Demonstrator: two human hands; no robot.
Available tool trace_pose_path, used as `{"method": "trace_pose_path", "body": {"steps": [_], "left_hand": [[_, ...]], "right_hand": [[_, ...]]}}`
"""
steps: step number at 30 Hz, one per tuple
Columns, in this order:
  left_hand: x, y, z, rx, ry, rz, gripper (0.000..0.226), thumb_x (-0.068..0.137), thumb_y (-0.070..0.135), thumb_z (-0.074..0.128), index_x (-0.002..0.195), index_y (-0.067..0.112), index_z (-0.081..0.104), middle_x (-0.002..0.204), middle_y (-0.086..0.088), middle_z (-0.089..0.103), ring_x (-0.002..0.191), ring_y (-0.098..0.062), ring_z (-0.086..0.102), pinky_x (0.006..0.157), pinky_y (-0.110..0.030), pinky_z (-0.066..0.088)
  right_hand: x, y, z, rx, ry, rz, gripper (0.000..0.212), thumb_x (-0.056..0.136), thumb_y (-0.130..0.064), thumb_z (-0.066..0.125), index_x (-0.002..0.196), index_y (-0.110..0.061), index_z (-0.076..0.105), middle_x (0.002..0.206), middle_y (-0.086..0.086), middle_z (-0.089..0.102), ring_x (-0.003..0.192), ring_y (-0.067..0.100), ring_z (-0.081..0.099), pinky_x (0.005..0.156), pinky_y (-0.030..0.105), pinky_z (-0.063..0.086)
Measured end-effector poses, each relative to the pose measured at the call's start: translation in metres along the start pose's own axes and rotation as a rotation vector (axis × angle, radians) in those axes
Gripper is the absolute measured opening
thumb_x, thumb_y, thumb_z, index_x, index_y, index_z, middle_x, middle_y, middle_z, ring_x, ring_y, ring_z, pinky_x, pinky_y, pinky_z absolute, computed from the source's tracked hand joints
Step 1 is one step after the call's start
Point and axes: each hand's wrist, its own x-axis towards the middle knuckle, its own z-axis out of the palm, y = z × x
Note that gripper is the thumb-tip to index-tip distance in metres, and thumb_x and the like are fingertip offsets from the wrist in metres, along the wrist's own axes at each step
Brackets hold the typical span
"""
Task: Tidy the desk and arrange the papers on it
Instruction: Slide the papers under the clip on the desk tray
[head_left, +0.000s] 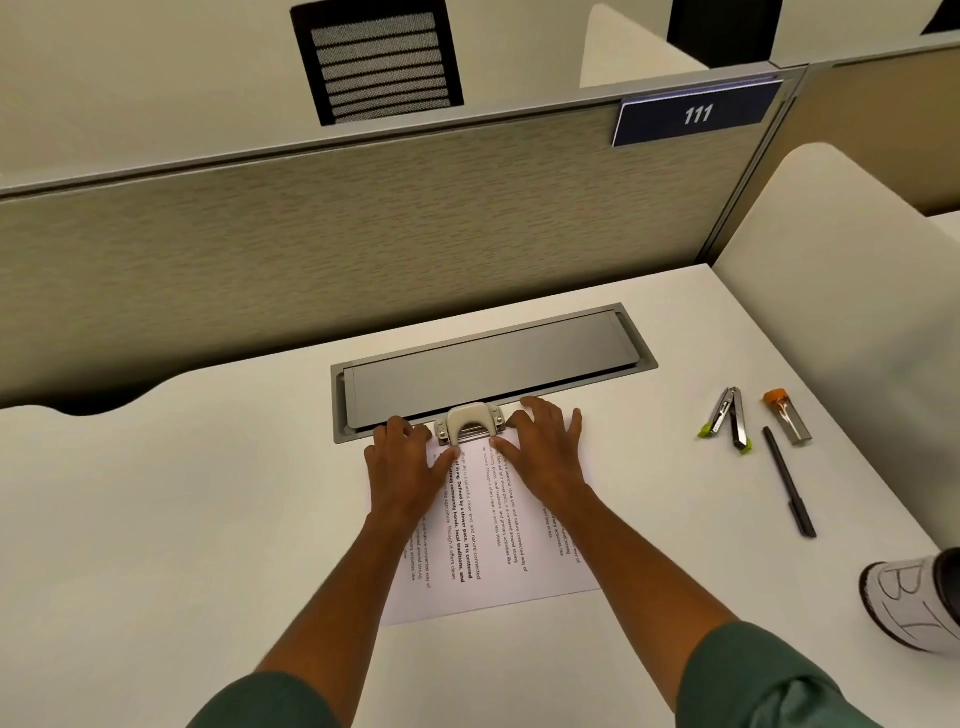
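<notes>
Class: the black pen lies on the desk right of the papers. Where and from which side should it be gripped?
Pinch the pen mid-barrel from above with the right hand. It lies flat, pointing away, with bare desk along both long sides. Its far tip sits near the stapler and orange-capped tube.

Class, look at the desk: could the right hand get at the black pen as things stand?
Probably yes. The right hand lies flat on the papers, holding nothing, and the desk between it and the black pen is bare.

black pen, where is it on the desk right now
In the head view the black pen lies on the right side of the desk, just right of the opened stapler and below the orange-capped clear tube, well clear of the papers.
</notes>
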Motion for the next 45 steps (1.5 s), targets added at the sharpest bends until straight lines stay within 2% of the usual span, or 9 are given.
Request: {"method": "trace_pose_path", "body": {"steps": [11,19,25,30,34,39,42,45], "left_hand": [[-0.006,0.003,0.000,-0.005,0.025,0.012,0.035,0.087,0.049,0.062,0.089,0.014,0.065,0.114,-0.007,0.056,0.108,-0.023,0.048,0.091,-0.041,0.040],[-0.026,-0.001,-0.004,0.041,0.002,0.025,0.029,0.089,0.043,0.061,0.092,0.014,0.066,0.110,-0.005,0.057,0.103,-0.022,0.048,0.088,-0.037,0.038],[-0.053,-0.005,-0.008,0.040,-0.021,0.017,0.027,0.090,0.042,0.060,0.090,0.016,0.065,0.106,-0.002,0.056,0.098,-0.019,0.047,0.086,-0.035,0.039],[-0.084,-0.010,-0.010,0.076,-0.069,0.003,0.026,0.092,0.044,0.055,0.091,0.019,0.063,0.103,0.000,0.056,0.097,-0.018,0.047,0.086,-0.035,0.040],[-0.114,-0.015,-0.012,0.082,-0.104,-0.033,0.024,0.093,0.044,0.054,0.088,0.021,0.061,0.100,0.003,0.055,0.096,-0.018,0.047,0.085,-0.035,0.041],[-0.150,-0.022,-0.021,0.093,-0.116,-0.079,0.022,0.093,0.041,0.054,0.081,0.022,0.055,0.093,0.004,0.051,0.094,-0.019,0.047,0.079,-0.035,0.038],[-0.169,-0.027,-0.026,0.081,-0.116,-0.116,0.025,0.093,0.040,0.055,0.075,0.023,0.049,0.088,0.003,0.054,0.089,-0.020,0.050,0.077,-0.036,0.042],[-0.187,-0.035,-0.031,0.006,-0.123,-0.155,0.028,0.092,0.037,0.057,0.072,0.020,0.049,0.082,0.002,0.059,0.081,-0.020,0.054,0.073,-0.036,0.046]], "right_hand": [[-0.008,-0.001,0.003,0.003,0.027,0.027,0.042,0.092,-0.055,0.046,0.118,-0.024,0.058,0.150,0.000,0.038,0.140,0.021,0.028,0.116,0.056,0.003],[-0.030,0.000,-0.001,0.057,0.066,0.012,0.031,0.100,-0.035,0.042,0.118,-0.020,0.063,0.147,0.000,0.042,0.138,0.018,0.032,0.116,0.052,0.004],[-0.060,-0.002,-0.003,0.086,0.046,-0.005,0.029,0.100,-0.030,0.041,0.115,-0.021,0.065,0.148,0.000,0.041,0.138,0.017,0.032,0.117,0.049,0.005],[-0.094,-0.002,-0.004,0.070,-0.016,-0.026,0.031,0.100,-0.029,0.041,0.124,-0.024,0.060,0.152,-0.001,0.034,0.142,0.017,0.024,0.117,0.051,0.002],[-0.124,-0.003,-0.004,0.040,-0.069,-0.048,0.038,0.100,-0.032,0.038,0.136,-0.028,0.048,0.157,0.000,0.024,0.145,0.019,0.016,0.117,0.052,-0.001],[-0.165,-0.001,0.001,0.066,-0.065,-0.056,0.041,0.101,-0.033,0.035,0.142,-0.029,0.041,0.158,0.000,0.021,0.146,0.019,0.014,0.117,0.050,-0.002],[-0.185,-0.004,0.005,0.105,-0.047,-0.055,0.040,0.100,-0.030,0.039,0.139,-0.027,0.045,0.156,-0.001,0.027,0.144,0.019,0.020,0.118,0.048,0.004],[-0.205,-0.006,0.010,0.181,0.043,-0.033,0.033,0.094,-0.024,0.053,0.127,-0.022,0.058,0.145,0.004,0.045,0.134,0.025,0.040,0.113,0.046,0.025]]}}
